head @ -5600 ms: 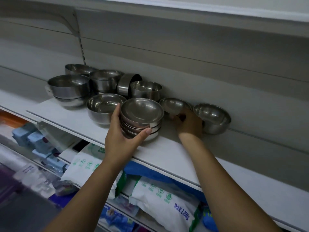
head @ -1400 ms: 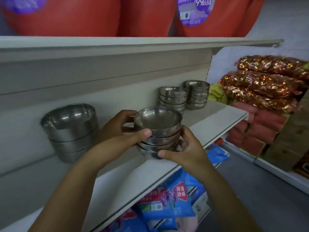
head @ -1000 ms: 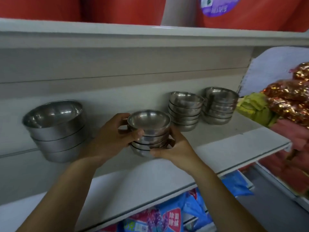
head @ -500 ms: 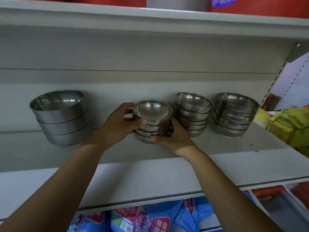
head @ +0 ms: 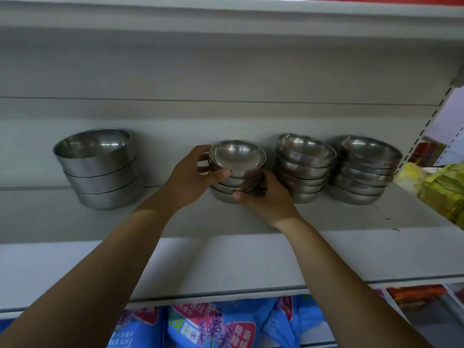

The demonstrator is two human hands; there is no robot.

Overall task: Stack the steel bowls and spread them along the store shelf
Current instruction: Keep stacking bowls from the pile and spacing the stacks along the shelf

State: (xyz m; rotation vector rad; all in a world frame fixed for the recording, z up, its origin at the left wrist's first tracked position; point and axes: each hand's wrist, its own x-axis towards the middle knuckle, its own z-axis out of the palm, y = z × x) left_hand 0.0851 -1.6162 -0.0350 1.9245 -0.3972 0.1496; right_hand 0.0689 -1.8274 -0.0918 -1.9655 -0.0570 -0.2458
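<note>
Steel bowls in a small stack (head: 237, 159) are gripped from both sides, the left hand (head: 188, 179) curled round its left side, the right hand (head: 268, 199) round its lower right, far back on the shelf (head: 226, 257). A second stack (head: 303, 167) and a third stack (head: 366, 169) are seen just right; larger bowls (head: 98, 169) are stacked well left.

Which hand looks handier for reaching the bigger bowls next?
Probably the left hand: it grips the held stack on the side facing the bigger bowls, with bare shelf between. The right hand sits on the far side, beside another stack.
</note>
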